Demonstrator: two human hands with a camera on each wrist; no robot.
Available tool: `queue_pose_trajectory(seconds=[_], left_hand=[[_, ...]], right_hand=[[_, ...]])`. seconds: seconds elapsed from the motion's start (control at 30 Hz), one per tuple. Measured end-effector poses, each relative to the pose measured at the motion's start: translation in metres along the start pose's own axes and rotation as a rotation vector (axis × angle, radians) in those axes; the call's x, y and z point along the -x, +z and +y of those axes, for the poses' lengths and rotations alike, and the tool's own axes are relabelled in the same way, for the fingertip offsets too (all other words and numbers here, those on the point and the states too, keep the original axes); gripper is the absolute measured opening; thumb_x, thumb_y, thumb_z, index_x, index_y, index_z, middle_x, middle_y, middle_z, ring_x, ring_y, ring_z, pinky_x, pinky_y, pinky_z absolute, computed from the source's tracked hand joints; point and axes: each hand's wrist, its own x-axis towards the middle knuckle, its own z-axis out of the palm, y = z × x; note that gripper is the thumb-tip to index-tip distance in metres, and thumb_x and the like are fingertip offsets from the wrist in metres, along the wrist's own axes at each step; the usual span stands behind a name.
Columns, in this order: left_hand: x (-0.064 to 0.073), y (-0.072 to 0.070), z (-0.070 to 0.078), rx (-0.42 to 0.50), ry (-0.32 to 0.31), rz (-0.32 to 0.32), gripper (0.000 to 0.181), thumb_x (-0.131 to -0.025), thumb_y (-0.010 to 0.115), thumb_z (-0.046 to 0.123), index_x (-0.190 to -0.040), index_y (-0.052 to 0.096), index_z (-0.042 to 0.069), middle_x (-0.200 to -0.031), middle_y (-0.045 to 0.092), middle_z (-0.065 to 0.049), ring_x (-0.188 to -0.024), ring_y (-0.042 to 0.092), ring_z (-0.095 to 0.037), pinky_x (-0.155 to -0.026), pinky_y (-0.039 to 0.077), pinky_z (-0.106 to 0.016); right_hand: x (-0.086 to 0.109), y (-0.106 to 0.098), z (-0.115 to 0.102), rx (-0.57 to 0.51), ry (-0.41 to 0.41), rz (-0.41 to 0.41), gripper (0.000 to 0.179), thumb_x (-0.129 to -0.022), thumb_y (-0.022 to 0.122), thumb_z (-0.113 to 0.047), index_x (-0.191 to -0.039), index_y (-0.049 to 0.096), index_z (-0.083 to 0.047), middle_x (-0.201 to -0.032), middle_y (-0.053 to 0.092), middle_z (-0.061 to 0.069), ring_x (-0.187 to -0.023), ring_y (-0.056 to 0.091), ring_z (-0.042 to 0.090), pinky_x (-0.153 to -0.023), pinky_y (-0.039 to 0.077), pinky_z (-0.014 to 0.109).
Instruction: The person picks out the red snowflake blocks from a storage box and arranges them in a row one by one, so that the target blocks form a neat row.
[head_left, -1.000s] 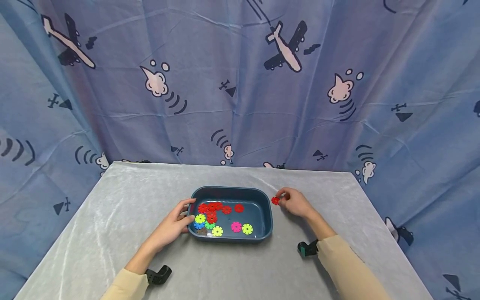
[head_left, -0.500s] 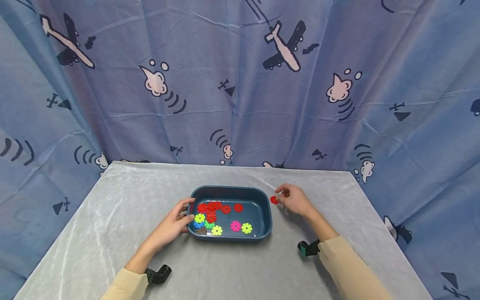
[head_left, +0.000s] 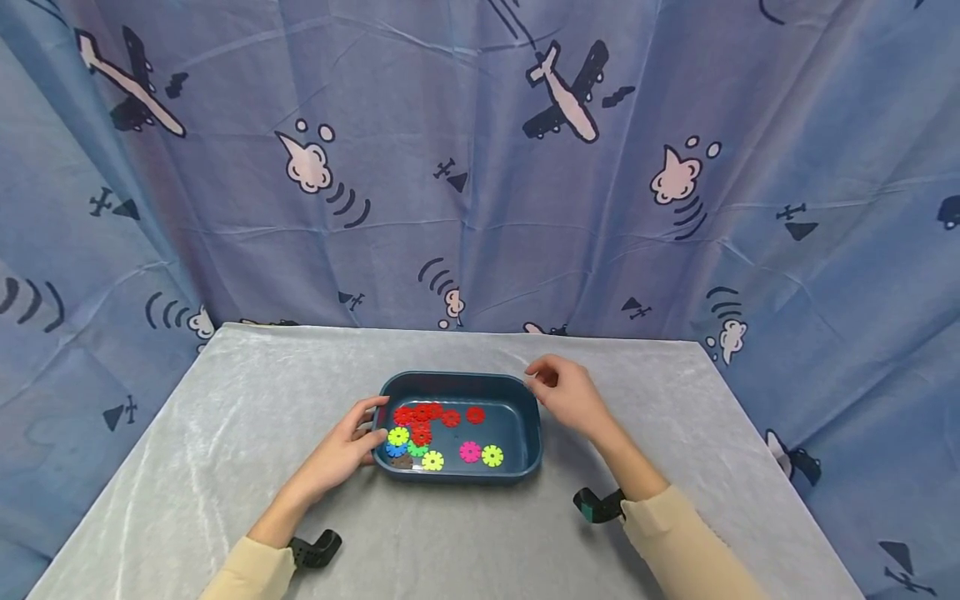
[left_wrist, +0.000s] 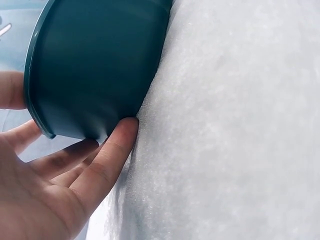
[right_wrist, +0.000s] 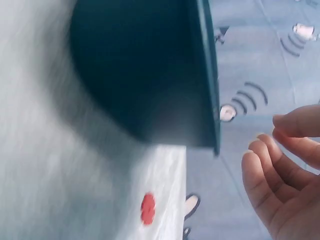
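Currently the left hand (head_left: 347,446) grips the left end of a deep, dark teal plastic tray (head_left: 510,425), thumb over the rim and the lower fingers against the outside wall. The right hand (head_left: 568,392) hovers by the tray's far right corner, fingers loosely bent and thumb tip close to the forefinger; it looks empty. Beyond the tray's right end, seen from the right wrist, a lone red disc (right_wrist: 148,208) lies on the white cloth of the table (head_left: 300,358).

Inside the tray, notched plastic snowflake discs sit mostly toward the left. A cluster of overlapping red discs (head_left: 422,413) fills the far left part, with another red disc (head_left: 476,415) apart to its right. At the near left corner, a yellow-green disc (head_left: 398,436) overlaps a blue disc (head_left: 396,450), beside a green disc (head_left: 417,449) and a brown one; a yellow disc (head_left: 432,461) lies near the near edge. Farther right along that edge, a magenta disc (head_left: 470,452) sits just beside a second yellow disc (head_left: 492,456). An airplane-print blue curtain (head_left: 480,192) hangs behind the table's far edge.
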Motion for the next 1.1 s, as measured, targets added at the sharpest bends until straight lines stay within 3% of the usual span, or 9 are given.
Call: queue_pose_trajectory(seconds=[0.23, 0.53, 0.83, 1.1], left_hand=[[-0.001, 0.0, 0.0, -0.001, 0.0, 0.003, 0.053, -0.106, 0.054, 0.017, -0.156, 0.036, 0.016, -0.156, 0.032, -0.028, -0.135, 0.048, -0.042, -0.087, 0.057, -0.043], [0.0, 0.0, 0.0, 0.005, -0.001, 0.003, 0.053, -0.106, 0.054, 0.016, -0.156, 0.036, 0.015, -0.156, 0.032, -0.028, -0.133, 0.05, -0.041, -0.087, 0.057, -0.043], [-0.001, 0.0, -0.001, -0.014, -0.005, 0.01, 0.052, -0.106, 0.054, 0.017, -0.155, 0.036, 0.016, -0.156, 0.033, -0.028, -0.133, 0.051, -0.041, -0.087, 0.057, -0.043], [-0.004, 0.001, -0.005, -0.033, -0.024, 0.024, 0.052, -0.106, 0.055, 0.017, -0.155, 0.039, 0.019, -0.156, 0.034, -0.025, -0.134, 0.049, -0.041, -0.087, 0.057, -0.043]], right_hand=[[0.0, 0.019, -0.018, 0.016, -0.014, -0.019, 0.013, -0.095, 0.072, -0.012, -0.106, 0.071, -0.004, -0.086, 0.065, 0.004, -0.077, 0.059, 0.019, -0.071, 0.051, 0.033], [-0.005, 0.047, -0.029, 0.045, 0.027, -0.08, 0.012, -0.096, 0.071, -0.013, -0.105, 0.07, -0.006, -0.082, 0.06, 0.001, -0.074, 0.054, 0.017, -0.068, 0.048, 0.031], [-0.011, 0.073, -0.03, 0.134, 0.048, -0.171, 0.014, -0.095, 0.071, -0.015, -0.105, 0.069, -0.006, -0.079, 0.059, 0.0, -0.071, 0.054, 0.015, -0.066, 0.047, 0.032], [-0.014, 0.084, -0.024, 0.177, 0.088, -0.219, 0.019, -0.095, 0.071, -0.015, -0.11, 0.066, -0.004, -0.082, 0.059, 0.001, -0.073, 0.054, 0.017, -0.066, 0.047, 0.032]])
